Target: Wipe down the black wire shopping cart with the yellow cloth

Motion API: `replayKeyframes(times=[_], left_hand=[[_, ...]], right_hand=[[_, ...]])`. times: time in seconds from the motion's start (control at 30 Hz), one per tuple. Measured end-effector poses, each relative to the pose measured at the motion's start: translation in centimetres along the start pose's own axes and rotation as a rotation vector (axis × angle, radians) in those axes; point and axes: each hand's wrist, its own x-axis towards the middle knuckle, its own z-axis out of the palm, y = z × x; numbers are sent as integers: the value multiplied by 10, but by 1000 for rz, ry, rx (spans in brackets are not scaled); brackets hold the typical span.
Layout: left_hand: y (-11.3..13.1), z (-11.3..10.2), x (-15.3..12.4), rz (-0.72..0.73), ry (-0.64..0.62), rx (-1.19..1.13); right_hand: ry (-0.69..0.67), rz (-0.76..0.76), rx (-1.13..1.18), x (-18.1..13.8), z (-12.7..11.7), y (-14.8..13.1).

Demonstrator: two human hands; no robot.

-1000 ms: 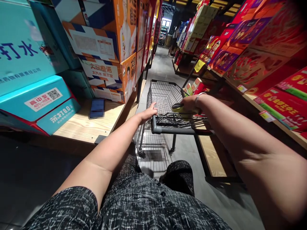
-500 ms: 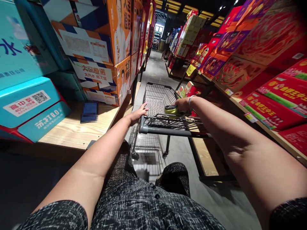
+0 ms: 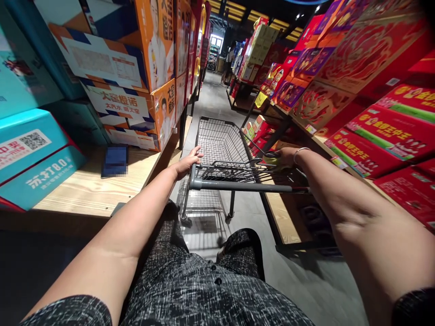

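Observation:
My left hand (image 3: pixel 188 163) is at the near left corner of a metal shopping cart (image 3: pixel 222 140), its fingers bent over the side rim and partly visible. On the right, my right hand (image 3: pixel 288 157), with a bracelet at the wrist, is closed around a yellow-green item (image 3: pixel 272 160) with a dark edge. Most of that item is hidden by the fingers, and I cannot make out its kind. It is over the right part of the cart, above the folded wire seat and behind the grey push bar (image 3: pixel 238 186). The cart's wire basket shows bare mesh.
Stacked orange-and-blue drink cartons (image 3: pixel 118 104) and turquoise boxes (image 3: pixel 37 154) stand on a wooden shelf at left, beside a dark blue flat object (image 3: pixel 114 160). Red gift boxes (image 3: pixel 374 131) line the right shelf. The aisle floor (image 3: pixel 215 86) runs ahead; a person (image 3: pixel 230 59) stands far down it.
My right hand has moved right with the yellow-green item, which is now more hidden. My left hand stays at the cart's corner. The view has shifted slightly, moving shelves and cart leftward.

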Motion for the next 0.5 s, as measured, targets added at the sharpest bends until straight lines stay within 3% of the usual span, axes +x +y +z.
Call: replayKeyframes(times=[0.1, 0.2, 0.37, 0.43, 0.5], left_hand=[[-2, -2, 1, 10, -3, 10], [-3, -4, 1, 13, 16, 12], [-5, -2, 1, 19, 33, -9], [-6, 0, 1, 48, 21, -48], [-7, 1, 1, 59, 3, -93]], right_hand=[[-247, 79, -114, 15, -5, -25], [-227, -44, -14, 19, -14, -64], [243, -613, 187, -9, -3, -147], [238, -837, 125, -21, 15, -171], [128, -985, 4, -27, 36, -181]])
